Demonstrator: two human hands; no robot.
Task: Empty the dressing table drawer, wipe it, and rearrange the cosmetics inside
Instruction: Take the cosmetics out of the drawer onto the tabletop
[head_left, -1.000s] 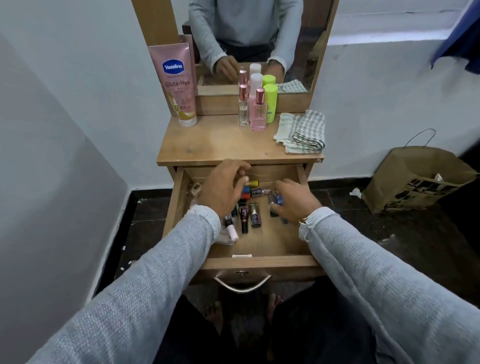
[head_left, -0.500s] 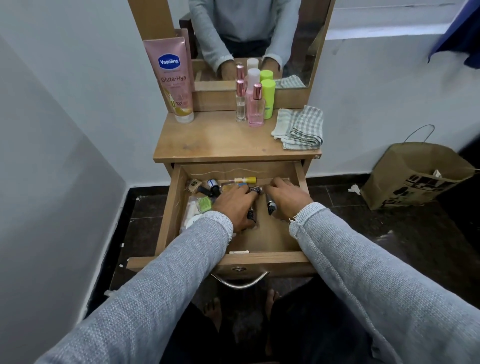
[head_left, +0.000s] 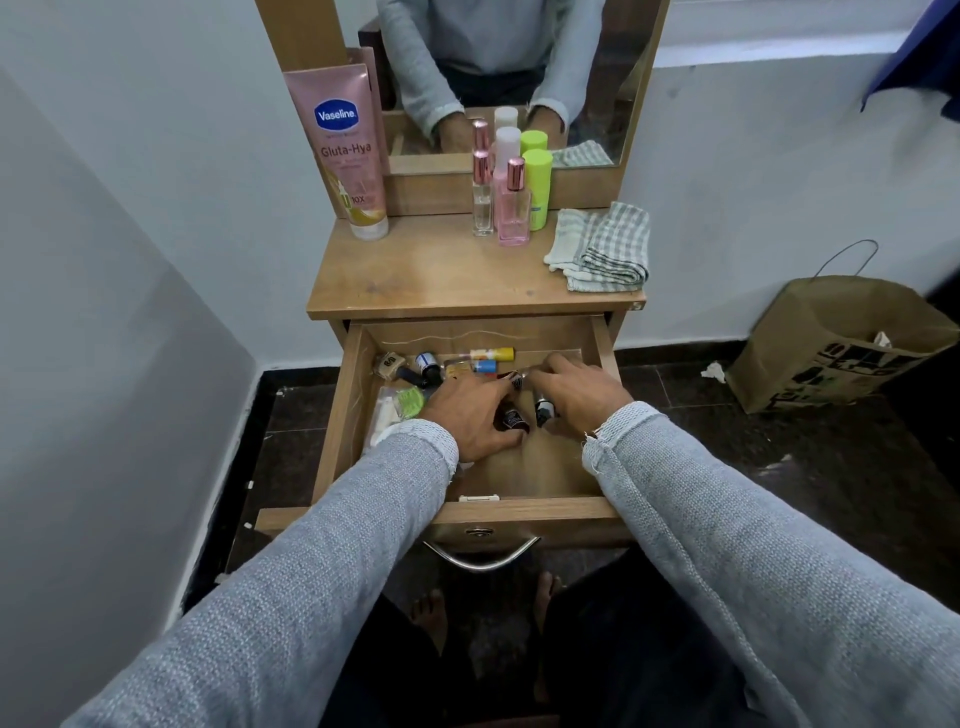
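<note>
The wooden drawer (head_left: 524, 510) of the dressing table stands pulled out. Small cosmetics lie in its back half: a yellow-capped tube (head_left: 493, 354), small dark bottles (head_left: 427, 362) and a green item (head_left: 410, 401) at the left. My left hand (head_left: 467, 418) is in the middle of the drawer, curled around dark tubes (head_left: 511, 419). My right hand (head_left: 579, 395) is close beside it, fingers bent over a silver-tipped tube (head_left: 544, 413). The hands hide what lies beneath them.
On the tabletop (head_left: 441, 270) stand a pink Vaseline tube (head_left: 345, 150), perfume bottles (head_left: 511, 208) and a green bottle (head_left: 538, 187), with a folded checked cloth (head_left: 602, 249) at the right. A brown paper bag (head_left: 831, 343) sits on the floor to the right. A wall is close on the left.
My left hand came back from the rear of the drawer to the middle, meeting my right hand over the dark tubes. The drawer now sits further out.
</note>
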